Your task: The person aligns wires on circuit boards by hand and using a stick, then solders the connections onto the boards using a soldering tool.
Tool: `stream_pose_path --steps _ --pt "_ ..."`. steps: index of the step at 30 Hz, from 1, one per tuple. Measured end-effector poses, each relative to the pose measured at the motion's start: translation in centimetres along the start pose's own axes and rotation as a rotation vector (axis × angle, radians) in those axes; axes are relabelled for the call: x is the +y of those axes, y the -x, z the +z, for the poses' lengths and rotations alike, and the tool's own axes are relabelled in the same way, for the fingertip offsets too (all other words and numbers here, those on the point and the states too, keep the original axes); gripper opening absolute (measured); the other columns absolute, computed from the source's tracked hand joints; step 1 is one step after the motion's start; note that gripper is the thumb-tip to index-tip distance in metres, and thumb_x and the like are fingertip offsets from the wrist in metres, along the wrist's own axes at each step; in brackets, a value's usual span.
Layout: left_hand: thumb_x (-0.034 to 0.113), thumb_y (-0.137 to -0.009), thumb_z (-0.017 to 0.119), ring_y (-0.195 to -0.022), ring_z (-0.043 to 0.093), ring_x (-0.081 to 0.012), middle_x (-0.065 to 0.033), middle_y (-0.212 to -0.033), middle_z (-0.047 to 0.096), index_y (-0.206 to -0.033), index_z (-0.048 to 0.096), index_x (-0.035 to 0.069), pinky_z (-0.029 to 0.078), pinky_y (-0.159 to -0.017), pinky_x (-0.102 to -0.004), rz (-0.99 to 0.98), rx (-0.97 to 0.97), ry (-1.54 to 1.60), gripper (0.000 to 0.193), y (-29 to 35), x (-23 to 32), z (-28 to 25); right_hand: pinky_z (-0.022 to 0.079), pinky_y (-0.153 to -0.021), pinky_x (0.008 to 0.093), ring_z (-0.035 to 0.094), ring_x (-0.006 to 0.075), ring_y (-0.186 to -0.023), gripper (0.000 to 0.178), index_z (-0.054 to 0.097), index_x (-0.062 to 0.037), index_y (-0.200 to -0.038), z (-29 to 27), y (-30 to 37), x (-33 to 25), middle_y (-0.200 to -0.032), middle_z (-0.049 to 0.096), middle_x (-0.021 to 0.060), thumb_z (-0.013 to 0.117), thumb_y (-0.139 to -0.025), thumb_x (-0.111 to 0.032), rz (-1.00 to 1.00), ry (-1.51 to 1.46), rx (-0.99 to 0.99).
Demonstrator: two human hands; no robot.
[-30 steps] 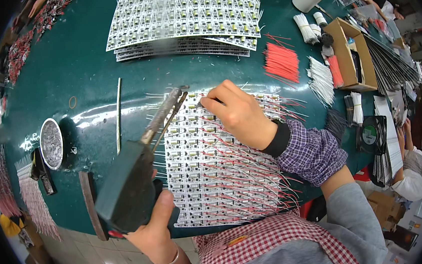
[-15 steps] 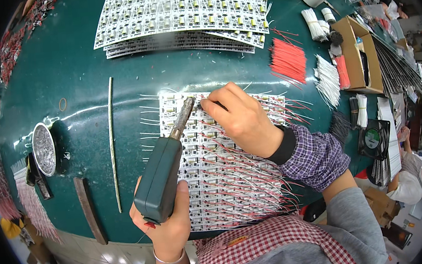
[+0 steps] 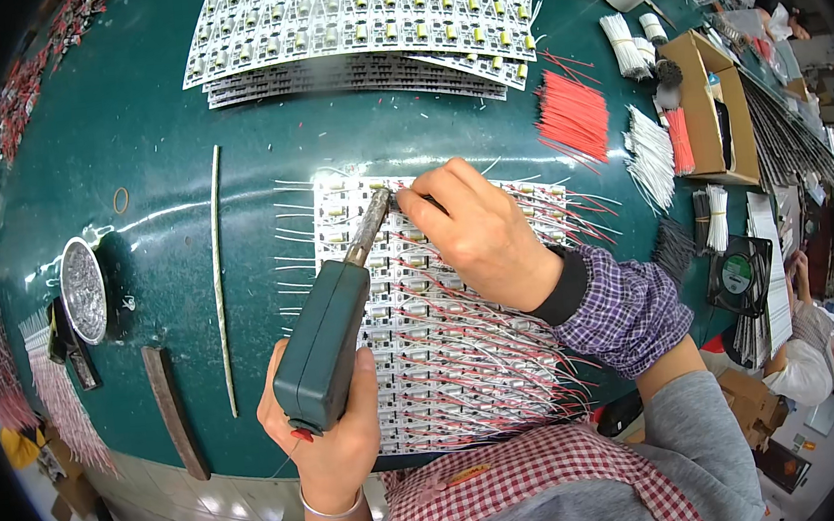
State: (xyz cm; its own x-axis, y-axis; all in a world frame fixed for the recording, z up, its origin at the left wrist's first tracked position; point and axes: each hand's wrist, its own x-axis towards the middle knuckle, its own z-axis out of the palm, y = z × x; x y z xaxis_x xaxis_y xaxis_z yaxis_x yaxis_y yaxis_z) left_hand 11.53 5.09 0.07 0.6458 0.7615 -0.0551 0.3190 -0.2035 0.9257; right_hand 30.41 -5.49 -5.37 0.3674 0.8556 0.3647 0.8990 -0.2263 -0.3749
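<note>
My left hand is closed around the dark green handle of a soldering gun. Its metal tip slants up and touches or nearly touches the top rows of a white circuit board panel. Right beside that tip, the thumb and forefinger of my right hand are pinched together low over the board. What they hold is too small to make out. Red and white wires stick out from the panel in many rows, fanning to the right. Shorter white wires poke out along its left edge.
Stacked circuit board panels lie at the far side. Piles of red wires and white wires are at right, near a cardboard box. Leftward are a thin rod, a metal bowl and a brown bar.
The soldering gun in my left hand has shifted slightly right, its tip moving closer to my right fingertips. My right hand stays pinched in nearly the same place.
</note>
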Motion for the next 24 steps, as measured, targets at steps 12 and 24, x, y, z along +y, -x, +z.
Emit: stream_pose_path --steps 12,24 --pt "0.001 -0.077 0.078 -0.076 0.064 -0.0183 -0.0118 -0.097 0.068 -0.101 0.069 -0.005 0.052 -0.067 -0.0292 0.005 0.102 -0.036 0.026 1.6 0.1 -0.8 0.052 -0.076 0.0353 0.058 0.0284 -0.09 0.035 0.063 0.0053 -0.106 -0.1 0.0 -0.2 -0.098 0.058 0.0134 0.063 -0.071 0.005 0.0 0.007 -0.016" --pt "-0.003 -0.077 0.079 -0.09 0.068 -0.0193 -0.0135 -0.103 0.072 -0.116 0.065 -0.008 0.053 -0.083 -0.0301 0.052 0.057 -0.051 0.042 2.8 -0.7 -1.7 0.051 -0.073 0.0316 0.055 0.025 -0.086 0.028 0.063 0.0058 -0.099 -0.5 0.2 0.0 -0.092 0.056 0.0116 0.062 -0.072 -0.002 -0.128 0.024 0.161"
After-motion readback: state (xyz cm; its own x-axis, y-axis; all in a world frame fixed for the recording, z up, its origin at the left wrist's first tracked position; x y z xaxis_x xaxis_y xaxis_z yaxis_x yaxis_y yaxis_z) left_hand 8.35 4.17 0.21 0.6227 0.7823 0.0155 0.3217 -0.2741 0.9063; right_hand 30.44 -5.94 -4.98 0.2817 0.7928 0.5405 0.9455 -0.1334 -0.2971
